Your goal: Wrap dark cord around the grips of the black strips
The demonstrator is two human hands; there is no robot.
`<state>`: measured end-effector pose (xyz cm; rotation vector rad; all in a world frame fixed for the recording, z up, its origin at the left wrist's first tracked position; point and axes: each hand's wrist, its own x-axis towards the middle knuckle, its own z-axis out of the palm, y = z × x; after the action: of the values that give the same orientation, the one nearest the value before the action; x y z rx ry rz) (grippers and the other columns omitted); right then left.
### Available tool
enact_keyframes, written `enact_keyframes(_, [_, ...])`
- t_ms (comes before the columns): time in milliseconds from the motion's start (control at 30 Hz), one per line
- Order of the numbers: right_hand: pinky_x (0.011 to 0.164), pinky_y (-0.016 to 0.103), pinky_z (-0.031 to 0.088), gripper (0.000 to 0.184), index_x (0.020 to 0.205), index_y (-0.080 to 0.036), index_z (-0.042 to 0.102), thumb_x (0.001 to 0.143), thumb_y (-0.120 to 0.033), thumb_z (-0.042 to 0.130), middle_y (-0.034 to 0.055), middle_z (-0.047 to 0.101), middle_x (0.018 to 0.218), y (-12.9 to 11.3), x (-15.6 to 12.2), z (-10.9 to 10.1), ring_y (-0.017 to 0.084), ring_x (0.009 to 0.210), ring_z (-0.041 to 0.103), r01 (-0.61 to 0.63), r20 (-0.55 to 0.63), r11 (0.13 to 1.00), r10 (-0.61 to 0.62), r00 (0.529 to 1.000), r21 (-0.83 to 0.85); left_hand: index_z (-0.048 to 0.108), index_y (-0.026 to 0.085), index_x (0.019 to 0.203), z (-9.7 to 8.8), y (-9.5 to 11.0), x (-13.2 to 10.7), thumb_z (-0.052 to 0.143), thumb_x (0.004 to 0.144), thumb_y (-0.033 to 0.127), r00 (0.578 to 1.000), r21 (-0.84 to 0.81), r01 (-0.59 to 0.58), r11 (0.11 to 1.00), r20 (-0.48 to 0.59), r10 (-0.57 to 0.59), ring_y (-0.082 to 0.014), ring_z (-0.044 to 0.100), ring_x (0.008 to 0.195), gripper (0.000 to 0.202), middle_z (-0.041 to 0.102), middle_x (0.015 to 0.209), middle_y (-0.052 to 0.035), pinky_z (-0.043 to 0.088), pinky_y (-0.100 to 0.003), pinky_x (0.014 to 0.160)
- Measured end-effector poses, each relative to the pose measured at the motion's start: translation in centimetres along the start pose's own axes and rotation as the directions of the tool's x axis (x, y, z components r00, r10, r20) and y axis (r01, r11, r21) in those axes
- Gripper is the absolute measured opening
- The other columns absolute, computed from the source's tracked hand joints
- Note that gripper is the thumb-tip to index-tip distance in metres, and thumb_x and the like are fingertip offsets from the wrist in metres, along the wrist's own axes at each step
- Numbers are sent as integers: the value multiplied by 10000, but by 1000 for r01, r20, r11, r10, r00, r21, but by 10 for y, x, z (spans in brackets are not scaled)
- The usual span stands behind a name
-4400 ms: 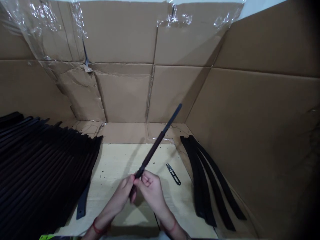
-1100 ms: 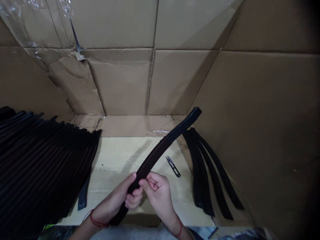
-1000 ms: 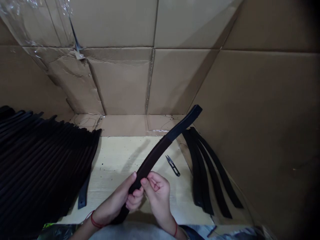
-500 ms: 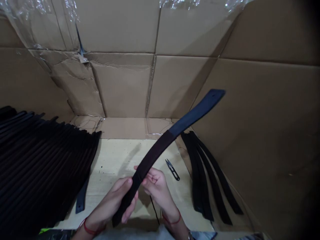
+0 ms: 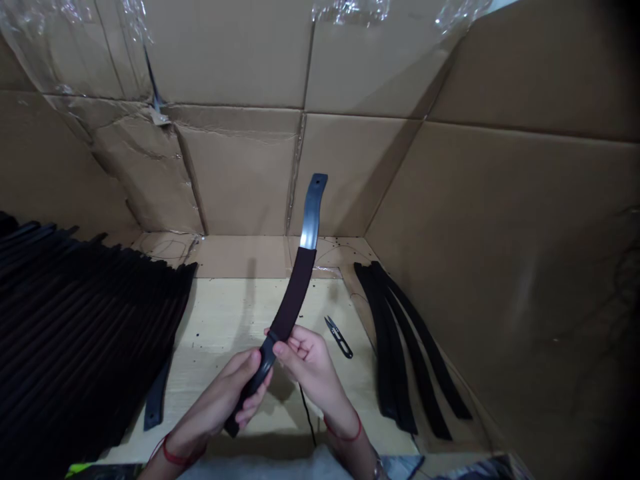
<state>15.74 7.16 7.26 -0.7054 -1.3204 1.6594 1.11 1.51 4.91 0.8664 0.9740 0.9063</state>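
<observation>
Both my hands hold one long curved black strip [image 5: 296, 287] that rises from my lap toward the cardboard back wall. Its middle carries a dark fabric sleeve; its upper end is bare grey with a small hole. My left hand [image 5: 239, 390] is wrapped round the lower bare part. My right hand [image 5: 305, 357] pinches the strip at the sleeve's lower edge, fingers curled. A thin dark thread hangs below my right hand.
A large stack of black strips [image 5: 75, 327] fills the left of the pale wooden table [image 5: 220, 320]. Several sleeved strips [image 5: 400, 347] lie at the right beside small thread snips [image 5: 339, 337]. Cardboard walls [image 5: 500, 233] close in the back and right.
The strip's upper end swung left from pointing up-right to nearly upright, and it turned so its flat face shows. My hands stayed at its lower part.
</observation>
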Motion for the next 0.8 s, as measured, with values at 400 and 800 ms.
enact_keyframes(400, [752, 283, 427, 229, 693, -185, 662, 850, -351, 683, 36, 495, 840, -13, 1, -14, 195, 863, 515, 272, 13, 886, -288, 958, -375, 491, 181, 821, -2, 3, -4, 423, 879, 665, 995, 44, -49, 998, -79, 53, -50, 281, 369, 492, 388, 488, 88, 276, -163, 367])
enact_keyframes(800, [401, 199, 144, 421, 958, -156, 640, 746, -502, 754, -79, 426, 540, 13, -1, -9, 56, 426, 212, -11, -43, 999, 13, 999, 44, 491, 190, 795, -4, -2, 6, 431, 825, 734, 994, -160, 30, 987, 106, -13, -45, 179, 278, 548, 308, 381, 124, 249, -164, 294])
